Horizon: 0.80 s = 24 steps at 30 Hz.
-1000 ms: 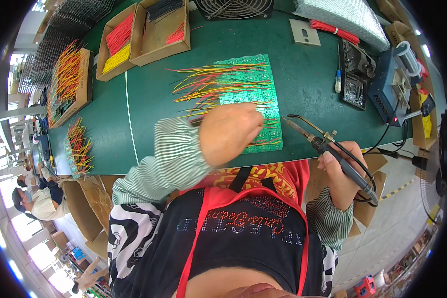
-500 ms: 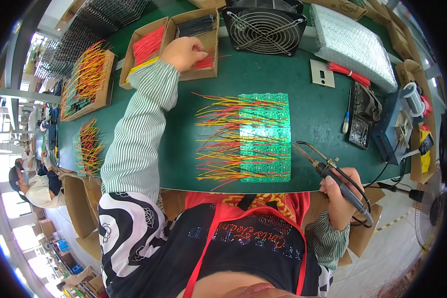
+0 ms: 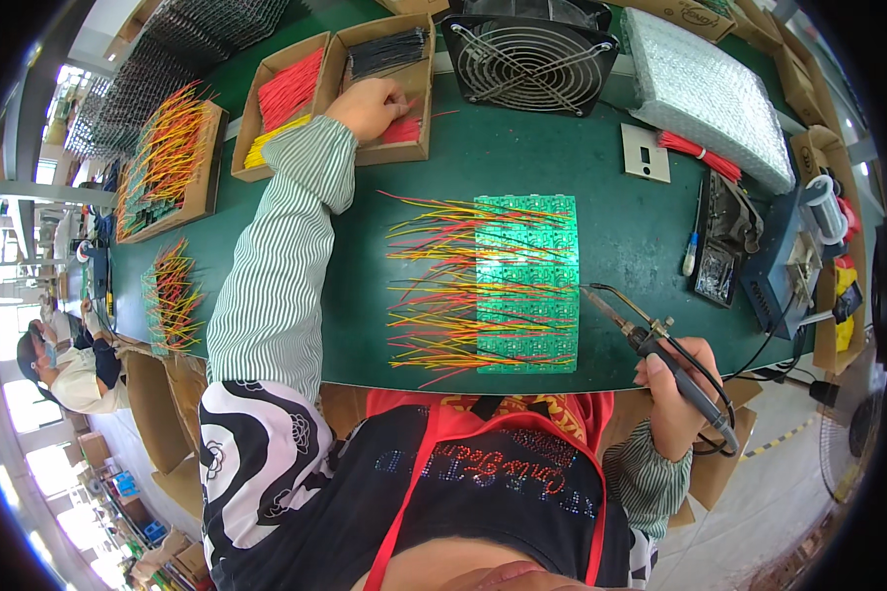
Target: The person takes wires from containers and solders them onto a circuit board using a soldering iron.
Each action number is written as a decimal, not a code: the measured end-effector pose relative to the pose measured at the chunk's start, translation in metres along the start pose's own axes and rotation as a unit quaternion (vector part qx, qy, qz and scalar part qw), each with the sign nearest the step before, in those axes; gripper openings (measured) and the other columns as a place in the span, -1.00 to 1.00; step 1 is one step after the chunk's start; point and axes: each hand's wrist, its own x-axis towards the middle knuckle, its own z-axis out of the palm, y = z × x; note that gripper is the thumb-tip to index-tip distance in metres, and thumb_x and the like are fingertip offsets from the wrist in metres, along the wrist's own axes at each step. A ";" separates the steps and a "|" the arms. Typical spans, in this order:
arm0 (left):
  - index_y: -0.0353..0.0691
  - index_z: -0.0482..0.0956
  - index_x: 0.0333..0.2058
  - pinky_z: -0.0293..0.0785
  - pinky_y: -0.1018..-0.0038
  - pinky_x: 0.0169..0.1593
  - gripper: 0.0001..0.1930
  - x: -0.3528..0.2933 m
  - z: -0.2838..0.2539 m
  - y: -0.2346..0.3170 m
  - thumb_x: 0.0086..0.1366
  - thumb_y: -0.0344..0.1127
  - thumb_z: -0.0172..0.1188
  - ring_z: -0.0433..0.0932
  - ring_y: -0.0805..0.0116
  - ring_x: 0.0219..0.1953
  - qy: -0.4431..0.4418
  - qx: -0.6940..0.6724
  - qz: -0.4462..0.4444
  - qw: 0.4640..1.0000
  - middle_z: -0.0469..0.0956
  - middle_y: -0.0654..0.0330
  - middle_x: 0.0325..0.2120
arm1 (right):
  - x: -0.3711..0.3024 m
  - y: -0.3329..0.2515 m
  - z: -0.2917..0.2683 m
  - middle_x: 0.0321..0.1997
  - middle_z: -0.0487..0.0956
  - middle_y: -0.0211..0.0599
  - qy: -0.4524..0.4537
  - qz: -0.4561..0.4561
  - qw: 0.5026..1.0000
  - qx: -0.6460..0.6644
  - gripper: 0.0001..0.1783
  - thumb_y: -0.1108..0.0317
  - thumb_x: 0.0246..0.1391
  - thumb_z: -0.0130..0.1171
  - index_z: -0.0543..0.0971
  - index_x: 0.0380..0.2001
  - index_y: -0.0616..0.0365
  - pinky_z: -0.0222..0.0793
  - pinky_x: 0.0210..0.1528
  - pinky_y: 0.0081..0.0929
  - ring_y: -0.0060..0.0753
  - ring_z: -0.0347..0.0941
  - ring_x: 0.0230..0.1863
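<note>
The green board (image 3: 532,271) lies on the table (image 3: 626,246); up & L of it, the L hand (image 3: 368,108) has fingertips bunched at red wires (image 3: 401,130) in a box (image 3: 394,154), can't tell if they pinch any. The R hand (image 3: 670,409) grips the soldering iron (image 3: 645,341), tip just by the board's R edge, so if hot, a bump L could burn it.

Bare table (image 3: 522,153) gives passage between circuit board (image 3: 537,273) and fan (image 3: 529,71). Wires (image 3: 429,294) obstruct the board's left side; the soldering iron (image 3: 646,343) obstructs its right.
</note>
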 end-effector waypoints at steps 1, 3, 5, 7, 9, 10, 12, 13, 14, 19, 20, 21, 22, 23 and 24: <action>-0.33 0.53 -0.32 0.43 0.41 -0.29 -0.82 -0.003 -0.001 0.000 0.15 -0.34 0.16 0.52 0.31 -0.44 0.025 -0.009 0.009 1.000 0.55 0.08 -0.47 | 0.000 0.000 0.000 -0.56 0.55 -0.25 0.002 0.004 1.000 0.001 -0.82 0.56 -0.13 0.18 0.44 -0.39 0.33 0.42 -0.47 -0.65 -0.56 0.47 -0.57; -0.32 0.52 -0.30 0.42 0.41 -0.30 -0.82 -0.007 -0.004 0.003 0.17 -0.34 0.16 0.51 0.33 -0.46 0.049 -0.018 0.018 0.998 0.54 0.10 -0.49 | 0.000 0.000 0.001 -0.56 0.54 -0.24 0.002 0.006 1.000 0.000 -0.82 0.56 -0.13 0.18 0.44 -0.39 0.34 0.42 -0.47 -0.65 -0.56 0.47 -0.57; -0.31 0.52 -0.27 0.43 0.49 -0.39 -0.83 -0.010 -0.007 0.006 0.21 -0.34 0.14 0.48 0.46 -0.50 0.037 -0.097 -0.046 0.994 0.52 0.20 -0.53 | 0.000 0.001 0.001 -0.56 0.54 -0.23 0.002 0.007 1.000 0.000 -0.82 0.56 -0.13 0.18 0.44 -0.39 0.34 0.42 -0.47 -0.65 -0.56 0.47 -0.57; -0.31 0.52 -0.27 0.41 0.55 -0.45 -0.83 -0.014 -0.007 0.011 0.22 -0.34 0.13 0.46 0.52 -0.51 0.026 -0.157 -0.072 0.985 0.50 0.25 -0.54 | 0.000 0.001 0.001 -0.56 0.54 -0.24 0.003 0.003 1.000 0.001 -0.82 0.56 -0.12 0.18 0.44 -0.39 0.34 0.42 -0.47 -0.65 -0.56 0.47 -0.57; -0.32 0.52 -0.26 0.39 0.60 -0.50 -0.83 -0.016 -0.009 0.014 0.23 -0.35 0.12 0.44 0.59 -0.52 0.024 -0.219 -0.089 0.971 0.49 0.30 -0.55 | -0.002 0.000 0.001 -0.56 0.54 -0.24 -0.005 -0.004 1.000 -0.003 -0.82 0.56 -0.12 0.18 0.44 -0.39 0.34 0.42 -0.47 -0.65 -0.56 0.47 -0.57; -0.33 0.51 -0.25 0.37 0.64 -0.54 -0.83 -0.017 -0.010 0.016 0.24 -0.35 0.12 0.43 0.61 -0.53 0.024 -0.221 -0.085 0.971 0.49 0.32 -0.54 | -0.003 0.000 0.001 -0.56 0.54 -0.24 -0.004 -0.005 1.000 -0.006 -0.82 0.56 -0.11 0.18 0.44 -0.38 0.33 0.41 -0.47 -0.66 -0.56 0.47 -0.57; -0.34 0.51 -0.24 0.35 0.67 -0.57 -0.82 -0.019 -0.012 0.019 0.24 -0.36 0.12 0.42 0.62 -0.54 0.024 -0.223 -0.080 0.971 0.48 0.33 -0.53 | -0.005 0.000 0.001 -0.56 0.52 -0.26 -0.006 -0.008 1.000 -0.012 -0.83 0.55 -0.09 0.16 0.43 -0.37 0.31 0.39 -0.48 -0.68 -0.57 0.44 -0.58; -0.33 0.50 -0.23 0.35 0.67 -0.57 -0.82 -0.020 -0.014 0.020 0.24 -0.36 0.11 0.42 0.62 -0.54 0.017 -0.226 -0.086 0.970 0.49 0.32 -0.52 | -0.006 -0.001 0.001 -0.56 0.50 -0.28 -0.009 -0.011 1.000 -0.018 -0.84 0.55 -0.06 0.13 0.43 -0.35 0.29 0.37 -0.49 -0.70 -0.58 0.42 -0.59; -0.33 0.49 -0.22 0.36 0.67 -0.56 -0.81 -0.021 -0.016 0.021 0.25 -0.35 0.11 0.42 0.62 -0.53 0.016 -0.229 -0.084 0.970 0.50 0.32 -0.51 | -0.007 -0.001 0.001 -0.56 0.50 -0.28 -0.009 -0.011 1.000 -0.018 -0.84 0.55 -0.06 0.13 0.43 -0.35 0.29 0.37 -0.49 -0.70 -0.58 0.42 -0.59; -0.33 0.47 -0.20 0.37 0.68 -0.54 -0.82 -0.034 -0.024 0.030 0.25 -0.39 0.10 0.43 0.63 -0.51 0.042 -0.252 -0.081 0.963 0.50 0.31 -0.47 | -0.011 0.000 0.002 -0.57 0.50 -0.27 -0.004 -0.021 1.000 -0.013 -0.84 0.54 -0.07 0.13 0.43 -0.35 0.30 0.35 -0.50 -0.69 -0.59 0.40 -0.60; -0.34 0.46 -0.20 0.38 0.69 -0.53 -0.82 -0.038 -0.026 0.034 0.25 -0.40 0.10 0.43 0.64 -0.51 0.068 -0.261 -0.075 0.960 0.50 0.30 -0.47 | -0.012 0.000 0.002 -0.57 0.50 -0.27 -0.005 -0.021 1.000 -0.013 -0.84 0.54 -0.07 0.13 0.43 -0.35 0.30 0.35 -0.50 -0.69 -0.59 0.40 -0.60; -0.34 0.46 -0.20 0.38 0.69 -0.53 -0.82 -0.043 -0.027 0.037 0.25 -0.40 0.10 0.43 0.64 -0.51 0.069 -0.260 -0.075 0.960 0.50 0.30 -0.47 | -0.012 0.000 0.001 -0.57 0.50 -0.27 -0.004 -0.024 1.000 -0.019 -0.84 0.54 -0.07 0.13 0.43 -0.35 0.31 0.35 -0.50 -0.69 -0.59 0.40 -0.60; -0.35 0.45 -0.17 0.37 0.69 -0.54 -0.79 -0.049 -0.027 0.041 0.24 -0.41 0.10 0.42 0.64 -0.51 0.103 -0.260 -0.059 0.958 0.50 0.31 -0.46 | -0.013 0.000 0.001 -0.58 0.50 -0.27 -0.002 -0.026 0.999 -0.026 -0.84 0.55 -0.07 0.13 0.43 -0.35 0.31 0.35 -0.50 -0.69 -0.59 0.40 -0.60; -0.36 0.43 -0.14 0.36 0.69 -0.54 -0.77 -0.056 -0.027 0.045 0.23 -0.43 0.10 0.42 0.64 -0.52 0.139 -0.264 -0.035 0.954 0.50 0.31 -0.45 | -0.014 0.000 0.000 -0.58 0.50 -0.27 -0.001 -0.026 0.999 -0.026 -0.84 0.55 -0.07 0.13 0.43 -0.35 0.31 0.35 -0.50 -0.69 -0.59 0.40 -0.60; -0.36 0.43 -0.14 0.36 0.69 -0.54 -0.77 -0.063 -0.027 0.048 0.23 -0.43 0.10 0.42 0.64 -0.52 0.135 -0.260 -0.042 0.955 0.50 0.31 -0.45 | -0.015 -0.001 -0.002 -0.56 0.52 -0.26 -0.005 -0.020 1.000 -0.015 -0.83 0.55 -0.08 0.16 0.43 -0.36 0.32 0.37 -0.46 -0.67 -0.58 0.43 -0.57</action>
